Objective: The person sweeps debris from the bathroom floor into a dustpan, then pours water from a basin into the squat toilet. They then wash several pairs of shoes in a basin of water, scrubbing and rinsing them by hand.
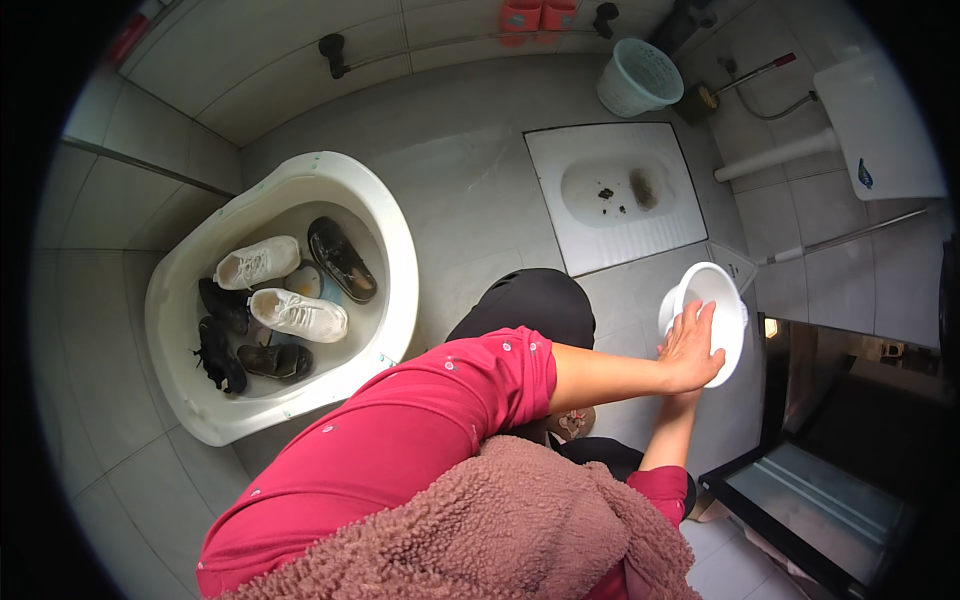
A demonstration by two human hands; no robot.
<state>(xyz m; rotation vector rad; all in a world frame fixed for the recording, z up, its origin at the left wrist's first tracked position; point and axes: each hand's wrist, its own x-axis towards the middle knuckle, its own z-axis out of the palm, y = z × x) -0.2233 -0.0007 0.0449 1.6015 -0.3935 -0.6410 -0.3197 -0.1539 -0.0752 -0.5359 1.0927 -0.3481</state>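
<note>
A small white plastic basin (729, 330) is tilted at the right, its opening turned partly towards me. My left hand (694, 352) reaches across my body to it, fingers spread over the opening and thumb apart. Beneath it, my right hand (663, 349) is at the basin's near side, mostly covered by the left; its forearm comes up from below. To the left, a large white tub (401, 277) holds water and several shoes. Among them are two white lace-up sneakers (300, 315), a dark slip-on shoe (341, 259) and black shoes (219, 356).
A squat toilet (626, 142) with dark debris in its bowl is set in the grey tile floor. Beyond it stand a pale blue plastic basket (637, 79) and a toilet brush (697, 101) in its holder. A cistern (877, 127) hangs at right, above a dark-framed glass door (817, 502).
</note>
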